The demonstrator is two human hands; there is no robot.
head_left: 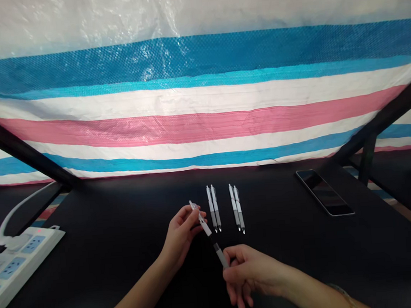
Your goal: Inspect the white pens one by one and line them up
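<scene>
My left hand (184, 232) pinches the white upper barrel (204, 227) of a pen near its clip end. The pen's grey grip section (220, 257) is held between the thumb and forefinger of my right hand (248, 271), its other fingers loosely curled. A dark stretch shows between the white and grey parts; whether they are joined inside I cannot tell. The pen slants down to the right above the table. Just beyond my hands lie a pair of white and grey pens (213, 209) and, to its right, a second pair (237, 209), tips toward me.
A phone (325, 193) lies on the black table (131, 207) at the right. On the left sits a white power strip (25, 258) with a plugged-in cable (9, 214). Dark slanted bars (23, 149) stand at both sides, before a striped plastic sheet (203, 125).
</scene>
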